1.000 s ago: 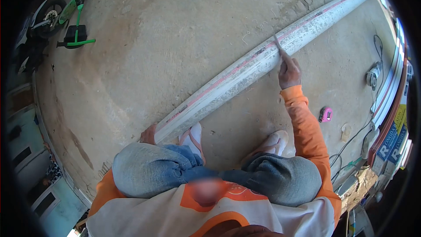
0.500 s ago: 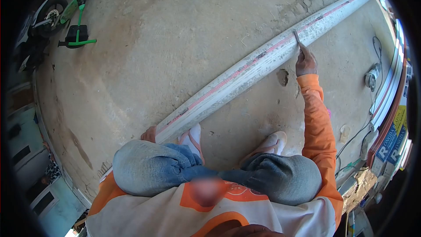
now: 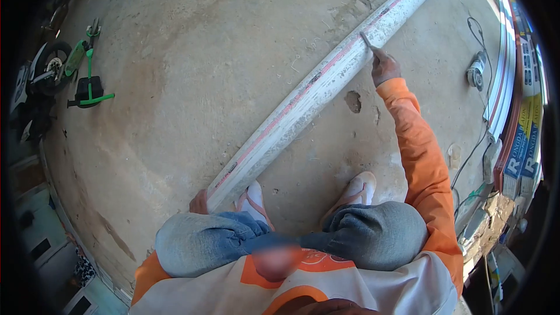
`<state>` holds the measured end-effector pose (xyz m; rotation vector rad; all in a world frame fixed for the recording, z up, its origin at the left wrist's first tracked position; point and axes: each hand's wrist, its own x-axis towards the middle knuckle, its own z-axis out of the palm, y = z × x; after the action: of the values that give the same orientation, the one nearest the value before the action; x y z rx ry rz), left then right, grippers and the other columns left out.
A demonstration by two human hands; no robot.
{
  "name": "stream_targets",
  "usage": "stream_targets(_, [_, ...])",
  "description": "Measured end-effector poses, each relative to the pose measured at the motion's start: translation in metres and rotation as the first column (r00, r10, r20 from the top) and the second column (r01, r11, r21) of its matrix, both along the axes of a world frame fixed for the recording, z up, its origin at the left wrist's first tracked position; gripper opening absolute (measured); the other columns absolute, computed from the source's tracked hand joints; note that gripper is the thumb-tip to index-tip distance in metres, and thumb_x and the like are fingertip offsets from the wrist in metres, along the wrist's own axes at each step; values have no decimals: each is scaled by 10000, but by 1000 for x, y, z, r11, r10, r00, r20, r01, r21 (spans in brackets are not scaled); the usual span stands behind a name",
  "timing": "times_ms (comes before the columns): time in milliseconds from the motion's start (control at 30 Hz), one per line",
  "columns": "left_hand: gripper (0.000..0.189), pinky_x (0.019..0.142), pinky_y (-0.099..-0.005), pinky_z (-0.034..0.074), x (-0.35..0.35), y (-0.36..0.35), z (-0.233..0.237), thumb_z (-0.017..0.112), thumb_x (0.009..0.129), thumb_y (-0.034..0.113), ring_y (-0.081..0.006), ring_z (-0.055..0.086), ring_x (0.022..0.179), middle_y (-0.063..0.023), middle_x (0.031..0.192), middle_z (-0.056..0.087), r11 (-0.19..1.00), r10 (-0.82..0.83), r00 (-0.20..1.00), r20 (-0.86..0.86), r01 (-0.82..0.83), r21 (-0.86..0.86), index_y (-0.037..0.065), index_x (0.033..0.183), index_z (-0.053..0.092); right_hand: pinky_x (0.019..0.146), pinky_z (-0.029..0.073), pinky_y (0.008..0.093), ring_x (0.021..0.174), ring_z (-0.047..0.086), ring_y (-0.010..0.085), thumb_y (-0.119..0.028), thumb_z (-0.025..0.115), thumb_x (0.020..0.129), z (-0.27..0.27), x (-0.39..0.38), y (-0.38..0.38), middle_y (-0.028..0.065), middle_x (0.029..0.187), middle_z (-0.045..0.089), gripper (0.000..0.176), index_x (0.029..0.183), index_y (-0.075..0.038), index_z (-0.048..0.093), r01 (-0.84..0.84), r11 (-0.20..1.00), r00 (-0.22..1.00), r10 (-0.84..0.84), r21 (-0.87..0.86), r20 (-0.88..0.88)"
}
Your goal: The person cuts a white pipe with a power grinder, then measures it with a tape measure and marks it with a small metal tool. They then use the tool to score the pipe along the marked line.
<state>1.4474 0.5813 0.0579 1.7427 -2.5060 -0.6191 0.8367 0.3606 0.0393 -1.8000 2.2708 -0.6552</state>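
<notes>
A long whitish plastic pipe with a red printed stripe and grey smudges lies slantwise on the concrete, from my feet to the upper right. My right hand, at the end of an outstretched orange sleeve, is closed on a thin flat blade. The blade's tip rests against the pipe's upper side, across the red stripe. At the pipe's near end, my left hand has its fingers wrapped against the edge. My knee hides the rest of that hand.
My sandalled feet flank the space below the pipe. An angle grinder with a cord lies at right, near stacked long panels. A green scooter and a motorbike wheel are at upper left. The floor has a hole.
The view has turned, so the pipe, grinder and scooter appear farther left. My right hand stays at about the same stretch of pipe with the blade. My left hand remains at the near end.
</notes>
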Motion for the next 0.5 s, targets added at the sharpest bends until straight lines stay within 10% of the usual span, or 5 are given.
stream_targets(133, [1070, 978, -471, 310, -83, -63, -1, 792, 537, 418, -395, 387, 1181, -238, 1289, 381, 992, -130, 985, -114, 129, -15, 7, 1354, 237, 659, 511, 388, 758, 606, 342, -46, 539, 824, 17, 153, 112, 151, 818, 561, 364, 1161, -181, 572, -612, 790, 786, 604, 33, 129])
stream_targets(233, [1083, 998, -474, 289, -172, -119, 1, 778, 563, 434, -390, 350, 1209, -256, 1292, 361, 958, -217, 971, -102, 232, 168, -10, 1364, 201, 682, 490, 438, 821, 588, 375, -103, 498, 838, -17, 108, 83, 156, 916, 558, 408, 1210, -269, 509, -386, 922, 897, 380, -17, 225])
stream_targets(300, [1133, 995, -475, 294, -213, -131, -2, 807, 534, 389, -387, 342, 1213, -228, 1304, 347, 970, -98, 995, 7, 93, 225, 25, 1383, 150, 674, 492, 421, 825, 598, 372, -139, 470, 863, -25, 7, 20, 183, 912, 607, 290, 1117, -218, 585, 182, 974, 977, -162, -137, 141])
stream_targets(367, [1150, 991, -473, 307, -223, -138, -12, 812, 525, 367, -387, 351, 1207, -224, 1291, 356, 957, -55, 998, 9, 50, 286, 37, 1388, 128, 699, 461, 451, 796, 582, 381, -195, 432, 902, -4, -79, -5, 190, 761, 585, 251, 1089, -154, 594, 506, 839, 799, -544, 203, 256])
stream_targets(500, [1142, 982, -456, 340, -221, -148, -24, 816, 500, 315, -378, 389, 1182, -210, 1254, 391, 937, -9, 999, -49, 25, 348, 77, 1389, 140, 707, 464, 452, 801, 578, 385, -187, 458, 888, 16, -1, 21, 190, 833, 567, 249, 1111, -194, 569, 172, 973, 978, -150, -154, 148])
